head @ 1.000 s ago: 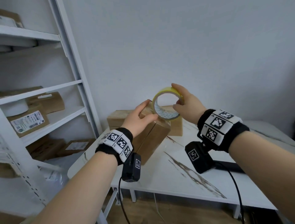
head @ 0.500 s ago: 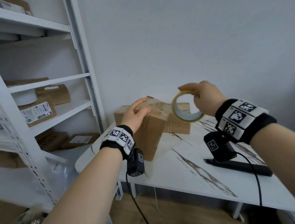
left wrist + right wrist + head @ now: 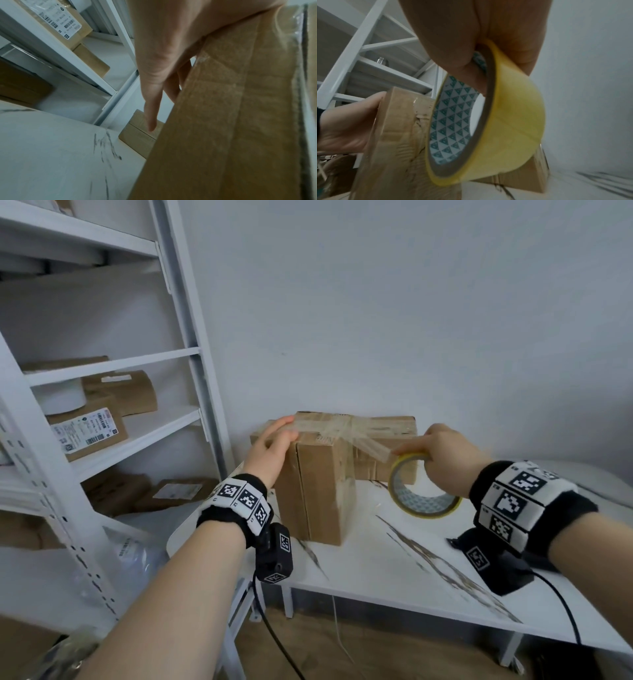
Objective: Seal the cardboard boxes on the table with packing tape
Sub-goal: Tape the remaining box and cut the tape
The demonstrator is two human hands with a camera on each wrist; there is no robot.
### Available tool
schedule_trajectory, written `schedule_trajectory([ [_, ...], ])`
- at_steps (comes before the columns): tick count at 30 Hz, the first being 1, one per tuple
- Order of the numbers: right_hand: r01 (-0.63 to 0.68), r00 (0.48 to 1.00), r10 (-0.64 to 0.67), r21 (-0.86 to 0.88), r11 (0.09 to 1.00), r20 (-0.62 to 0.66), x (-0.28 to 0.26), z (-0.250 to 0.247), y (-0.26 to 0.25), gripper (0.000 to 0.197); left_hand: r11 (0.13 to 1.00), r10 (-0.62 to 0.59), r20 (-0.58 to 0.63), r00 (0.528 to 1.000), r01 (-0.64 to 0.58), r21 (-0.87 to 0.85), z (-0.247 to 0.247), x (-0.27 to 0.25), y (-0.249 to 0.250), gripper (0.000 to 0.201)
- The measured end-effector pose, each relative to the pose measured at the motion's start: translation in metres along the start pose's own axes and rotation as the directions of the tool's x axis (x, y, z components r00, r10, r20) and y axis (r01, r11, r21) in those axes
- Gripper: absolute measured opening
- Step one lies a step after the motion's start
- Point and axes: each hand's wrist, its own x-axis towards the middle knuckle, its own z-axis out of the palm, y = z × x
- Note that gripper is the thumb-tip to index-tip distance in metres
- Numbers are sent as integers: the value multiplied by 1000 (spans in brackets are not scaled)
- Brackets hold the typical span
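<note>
Two brown cardboard boxes on white marble-patterned counter (image 3: pixel 394 570): tall upright cardboard box (image 3: pixel 320 491) at front, low flat cardboard box (image 3: pixel 387 446) directly behind it against the wall. Left hand (image 3: pixel 270 451) flat against upper left side of tall box, fingers straight, fingertips (image 3: pixel 286 422) reaching over top edge onto end of tape; grip wide, nothing enclosed. Left wrist view: fingers (image 3: pixel 152 102) straight along box side (image 3: pixel 231 121), glossy tape at upper right corner. Right hand (image 3: pixel 442 458) to right of tall box, above counter, grip closed around yellow-edged roll of clear packing tape (image 3: pixel 423 489). Right wrist view: thumb inside core, fingers (image 3: pixel 520 44) over outer face of roll (image 3: pixel 510 121); core lining printed with teal triangles. Clear strip of tape (image 3: pixel 346 431) stretched from roll up to top right edge of tall box and across its top toward left hand. Further wrinkled tape crossing same top. Black wristbands with black-and-white square markers on both wrists, black camera units beneath, cables hanging below counter edge. White metal shelving unit (image 3: pixel 191 364) left of counter, holding labelled cardboard parcels (image 3: pixel 87 433). Plain white wall behind.
</note>
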Motion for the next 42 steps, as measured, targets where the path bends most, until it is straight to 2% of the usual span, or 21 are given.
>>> schedule_trajectory([
  [7, 33, 993, -33, 3, 999, 109, 2, 37, -15, 66, 999, 24, -23, 999, -24, 30, -1, -1, 1, 41],
  [9, 40, 992, -39, -2, 999, 119, 3, 39, -16, 68, 994, 42, -45, 998, -37, 99, -3, 1, 6, 35],
  [11, 40, 992, -40, -1, 999, 117, 4, 39, -14, 68, 969, 58, -32, 998, -49, 243, -9, 4, 14, 35],
  [14, 53, 991, -51, -14, 998, 121, 4, 40, -13, 68, 890, 136, 27, 990, -134, 436, -16, 5, 28, 30],
  [17, 72, 987, -67, -33, 997, 149, 4, 44, -17, 71, 758, 211, 150, 966, -259, 598, -8, 3, 46, 33],
  [19, 66, 984, -58, -41, 997, 167, 3, 48, -18, 74, 682, 147, 178, 973, -230, 694, 4, 0, 58, 29],
  [22, 57, 985, -53, -14, 998, 167, 2, 48, -15, 75, 559, 32, 128, 991, -124, 820, 19, -2, 59, 68],
  [24, 61, 984, -61, 4, 998, 166, 1, 46, -12, 74, 475, 26, 79, 997, -82, 876, 25, -4, 54, 78],
  [25, 63, 985, -64, 13, 998, 162, 0, 44, -11, 73, 462, 37, 59, 998, -70, 884, 26, -3, 53, 79],
  [28, 66, 988, -74, 62, 996, 132, -3, 32, -2, 71, 528, -4, 59, 998, -48, 848, 20, 1, 54, 77],
  [33, 76, 996, -69, 149, 986, -52, 0, -4, 7, 63, 680, -22, -4, 1000, 18, 733, 18, 6, 60, 69],
  [37, 18, 989, 24, 279, 960, -146, 7, -18, 11, 63, 879, -118, -89, 989, 146, 455, 24, 9, 52, 62],
  [39, -3, 988, 54, 337, 942, -144, 6, -16, 11, 62, 914, -174, -88, 981, 195, 356, 31, 7, 44, 50],
  [42, -29, 986, 81, 325, 945, -149, 7, -8, 9, 55, 918, -195, -68, 978, 207, 338, 36, 6, 33, 38],
])
